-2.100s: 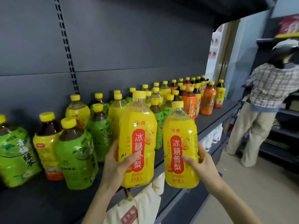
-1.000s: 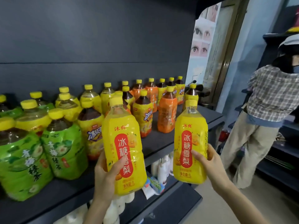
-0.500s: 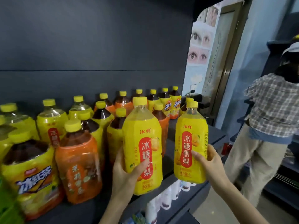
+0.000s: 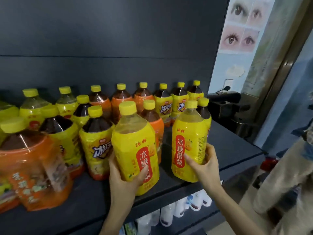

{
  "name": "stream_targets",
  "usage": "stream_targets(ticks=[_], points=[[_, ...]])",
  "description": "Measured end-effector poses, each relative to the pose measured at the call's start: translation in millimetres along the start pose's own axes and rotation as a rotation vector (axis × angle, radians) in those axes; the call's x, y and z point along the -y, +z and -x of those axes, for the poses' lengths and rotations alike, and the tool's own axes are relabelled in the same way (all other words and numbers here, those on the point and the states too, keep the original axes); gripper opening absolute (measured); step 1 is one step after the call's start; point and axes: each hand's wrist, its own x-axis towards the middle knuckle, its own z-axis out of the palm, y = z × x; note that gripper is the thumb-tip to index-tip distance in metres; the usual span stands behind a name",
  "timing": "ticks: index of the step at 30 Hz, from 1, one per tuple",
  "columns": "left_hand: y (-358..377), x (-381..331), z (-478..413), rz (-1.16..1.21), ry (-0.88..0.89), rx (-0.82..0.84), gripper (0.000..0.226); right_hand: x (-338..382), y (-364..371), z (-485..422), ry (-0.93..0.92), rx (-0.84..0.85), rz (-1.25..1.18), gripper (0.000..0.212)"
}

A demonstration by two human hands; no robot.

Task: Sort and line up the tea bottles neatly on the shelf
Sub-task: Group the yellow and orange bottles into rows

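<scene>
At the front edge of a dark grey shelf, a person held two large tea bottles, one in each hand. The left hand gripped the left bottle low on its body, thumb across the front of the label and fingers wrapped behind. The right hand gripped the right bottle the same way, from its right side, with the thumb on the label. The two bottles matched: each had a yellow screw cap, a clear shoulder showing pale liquid, and a bright yellow wrapper with a red oval panel of white Chinese characters running top to bottom. Both stood roughly upright, caps up and long axes vertical, with the left one leaning a little to the left and its label facing the camera. They sat side by side but apart, over the bare front strip of the shelf; whether their bases touched it could not be told. Behind and to the left stood crowded rows of other bottles, all yellow-capped, with dark tea and yellow or orange labels, and a large orange bottle nearest on the left. White bottles sat on the shelf below. A poster of eyes hung on the wall to the right, and another person stood at the right edge.
</scene>
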Motion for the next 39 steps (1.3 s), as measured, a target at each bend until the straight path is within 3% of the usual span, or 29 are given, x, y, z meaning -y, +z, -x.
stream_targets(ticks=[9,20,26,34,39], points=[[19,15,8,-0.142,-0.046,-0.159,0.102,-17,22,-13,-0.087,0.088,-0.012,0.089],[37,21,-15,-0.337,-0.033,-0.127,0.112,-19,51,-21,-0.141,0.142,-0.052,0.090],[57,19,-18,-0.510,-0.068,-0.215,0.111,-15,66,-22,-0.136,0.131,-0.001,0.089],[62,17,-23,-0.625,-0.057,-0.223,0.101,-13,70,-31,-0.133,0.173,0.045,0.092],[61,15,-18,-0.541,-0.035,-0.165,0.091,-13,61,-37,-0.110,0.308,0.069,0.096]])
